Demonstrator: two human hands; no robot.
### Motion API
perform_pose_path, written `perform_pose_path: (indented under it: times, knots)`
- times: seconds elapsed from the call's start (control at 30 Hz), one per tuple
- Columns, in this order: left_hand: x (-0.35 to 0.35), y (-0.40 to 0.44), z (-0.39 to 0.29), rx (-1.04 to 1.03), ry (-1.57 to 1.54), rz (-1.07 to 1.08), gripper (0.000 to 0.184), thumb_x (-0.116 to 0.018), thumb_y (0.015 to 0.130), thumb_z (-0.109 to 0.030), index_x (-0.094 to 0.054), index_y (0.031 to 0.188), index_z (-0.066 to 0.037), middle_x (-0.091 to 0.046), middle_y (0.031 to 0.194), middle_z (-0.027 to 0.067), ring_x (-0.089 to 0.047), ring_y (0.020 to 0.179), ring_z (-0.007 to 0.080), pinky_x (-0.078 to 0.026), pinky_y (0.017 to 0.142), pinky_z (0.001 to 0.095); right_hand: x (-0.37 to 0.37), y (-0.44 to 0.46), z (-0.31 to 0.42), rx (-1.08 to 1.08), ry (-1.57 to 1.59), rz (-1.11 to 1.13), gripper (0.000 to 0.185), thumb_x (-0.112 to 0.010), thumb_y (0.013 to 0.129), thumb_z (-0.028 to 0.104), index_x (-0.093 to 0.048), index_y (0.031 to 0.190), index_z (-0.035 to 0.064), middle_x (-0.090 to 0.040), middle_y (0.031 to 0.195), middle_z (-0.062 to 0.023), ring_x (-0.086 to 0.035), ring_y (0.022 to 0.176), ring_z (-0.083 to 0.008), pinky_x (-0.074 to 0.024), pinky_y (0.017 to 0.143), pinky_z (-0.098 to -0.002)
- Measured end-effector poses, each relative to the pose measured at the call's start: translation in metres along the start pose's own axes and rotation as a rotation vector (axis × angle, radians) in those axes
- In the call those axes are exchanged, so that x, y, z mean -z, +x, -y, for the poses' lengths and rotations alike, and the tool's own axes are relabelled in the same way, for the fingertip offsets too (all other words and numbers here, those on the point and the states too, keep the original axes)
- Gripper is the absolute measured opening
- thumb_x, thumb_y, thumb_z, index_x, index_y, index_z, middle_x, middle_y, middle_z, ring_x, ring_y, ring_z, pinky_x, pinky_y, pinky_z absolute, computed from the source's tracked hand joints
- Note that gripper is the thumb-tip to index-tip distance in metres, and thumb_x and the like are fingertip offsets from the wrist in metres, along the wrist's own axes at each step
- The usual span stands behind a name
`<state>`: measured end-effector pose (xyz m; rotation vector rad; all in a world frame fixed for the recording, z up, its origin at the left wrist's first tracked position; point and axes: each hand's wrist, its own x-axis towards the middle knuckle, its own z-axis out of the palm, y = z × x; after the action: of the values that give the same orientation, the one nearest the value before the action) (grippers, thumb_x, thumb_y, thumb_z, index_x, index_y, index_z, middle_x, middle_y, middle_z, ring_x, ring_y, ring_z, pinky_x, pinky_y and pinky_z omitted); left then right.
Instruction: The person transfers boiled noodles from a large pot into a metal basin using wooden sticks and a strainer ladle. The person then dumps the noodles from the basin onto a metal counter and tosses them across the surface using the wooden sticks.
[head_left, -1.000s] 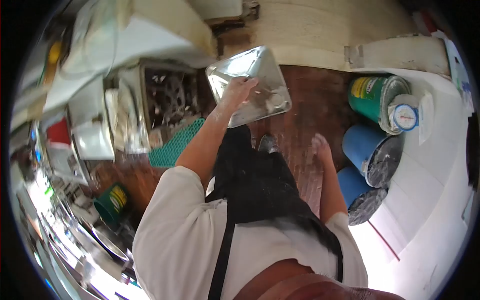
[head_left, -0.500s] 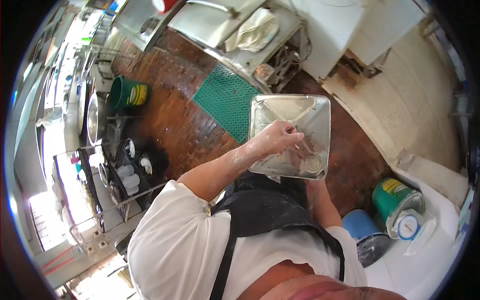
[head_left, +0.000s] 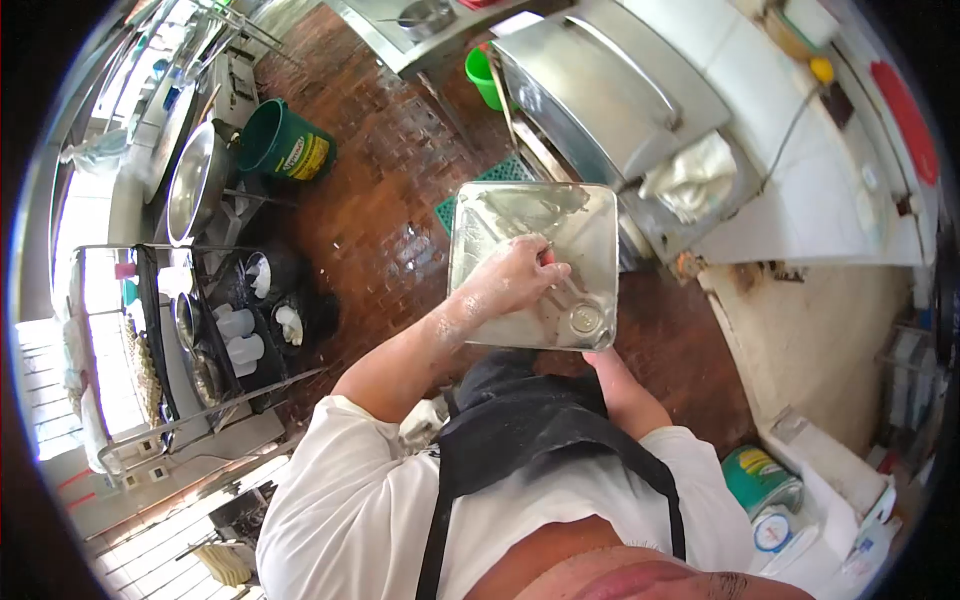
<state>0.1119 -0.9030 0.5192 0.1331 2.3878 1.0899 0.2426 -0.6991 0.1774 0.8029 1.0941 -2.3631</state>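
**Square tin [head_left: 588, 235] hangs from left hand [head_left: 518, 274]**

The hand is curled tight at the middle of the tin's top, a round cap [head_left: 586, 320] off its near right. The right hand [head_left: 601, 358] is mostly hidden behind; its grip cannot be told.

Canister [head_left: 565, 230]: before the apron [head_left: 545, 420], under the left hand [head_left: 525, 275].
Mat [head_left: 508, 168]: on the floor [head_left: 390, 230], beyond the canister.
Bucket [head_left: 275, 140]: over there, on the person's left.
Dial scale [head_left: 772, 532]: over right, beside the pail [head_left: 755, 480].
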Motion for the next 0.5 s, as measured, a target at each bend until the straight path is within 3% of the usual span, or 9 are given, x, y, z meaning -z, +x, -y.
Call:
perform_pose_path:
  times: [0.07,0.1,0.13,0.2,0.23,0.27,0.4,0.5]
  knots:
    - [0.05,0.017,0.007,0.165,-0.06,0.012,0.03,-0.07,0.089,-0.032,-0.062,0.085,-0.003,-0.061,0.068,0.0063,-0.056,0.061,0.0113,-0.046,0.056,0.0317,-0.052,0.012,0.018,-0.103,-0.035,-0.109,0.035,-0.048,0.101,0.029,-0.061,0.123,0.006,-0.066,0.118,-0.0106,-0.066,0.098,-0.0207,-0.0582,0.083,-0.0404]
    - [0.078,0.024,0.003,0.154,0.006,-0.03,0.03,-0.071,0.089,-0.031,-0.064,0.087,-0.002,-0.064,0.07,0.0072,-0.057,0.061,0.0119,-0.047,0.056,0.0312,-0.075,0.017,0.028,-0.151,-0.043,-0.165,0.035,-0.046,0.102,0.029,-0.062,0.122,0.0055,-0.067,0.116,-0.0115,-0.067,0.096,-0.0203,-0.0589,0.081,-0.0403]
    - [0.095,0.038,0.02,0.01,-0.046,-0.101,0.029,-0.071,0.089,-0.028,-0.064,0.088,0.0,-0.065,0.071,0.0071,-0.058,0.062,0.0115,-0.048,0.057,0.0297,-0.082,0.036,0.033,-0.163,-0.085,-0.128,0.035,-0.044,0.102,0.029,-0.062,0.12,0.0052,-0.068,0.112,-0.0114,-0.068,0.091,-0.02,-0.0593,0.079,-0.0402]
    - [0.141,0.059,0.034,-0.004,-0.009,-0.155,0.032,-0.067,0.086,-0.033,-0.065,0.084,-0.001,-0.067,0.075,0.0185,-0.067,0.071,0.0289,-0.052,0.068,0.0403,-0.099,0.075,0.04,-0.194,-0.168,-0.052,0.037,-0.04,0.102,0.029,-0.063,0.116,0.0047,-0.07,0.103,-0.0112,-0.069,0.083,-0.0194,-0.0601,0.076,-0.0401]
    - [0.165,0.067,0.028,0.02,0.01,-0.156,0.03,-0.068,0.088,-0.029,-0.064,0.084,0.0,-0.065,0.071,0.0124,-0.061,0.064,0.0199,-0.05,0.061,0.0345,-0.124,0.078,0.057,-0.151,-0.14,-0.034,0.035,-0.039,0.102,0.028,-0.064,0.112,0.0047,-0.071,0.088,-0.0099,-0.068,0.073,-0.0197,-0.0602,0.073,-0.0405]
    - [0.185,0.074,0.026,0.055,0.024,-0.157,0.028,-0.069,0.089,-0.025,-0.063,0.084,0.002,-0.063,0.068,0.0064,-0.056,0.056,0.011,-0.047,0.053,0.0287,-0.126,0.103,0.054,-0.138,-0.137,-0.023,0.034,-0.039,0.101,0.028,-0.064,0.109,0.005,-0.07,0.085,-0.0105,-0.068,0.072,-0.0204,-0.0602,0.071,-0.0412]
    - [0.252,0.113,0.026,-0.088,0.196,-0.263,0.034,-0.067,0.09,-0.03,-0.065,0.086,0.004,-0.064,0.069,0.01,-0.059,0.06,0.0139,-0.048,0.057,0.0317,-0.186,0.147,0.086,-0.095,-0.155,0.011,0.036,-0.04,0.101,0.031,-0.063,0.107,0.0046,-0.068,0.082,-0.0117,-0.067,0.068,-0.0218,-0.0604,0.069,-0.0417]
    - [0.299,0.147,0.021,-0.023,0.14,-0.285,0.036,-0.067,0.084,-0.037,-0.068,0.085,0.0,-0.068,0.079,0.021,-0.068,0.077,0.0342,-0.052,0.072,0.0421,-0.224,0.156,0.115,-0.088,-0.195,-0.093,0.037,-0.041,0.101,0.033,-0.063,0.106,0.0039,-0.067,0.08,-0.0116,-0.067,0.066,-0.0219,-0.0605,0.067,-0.0409]
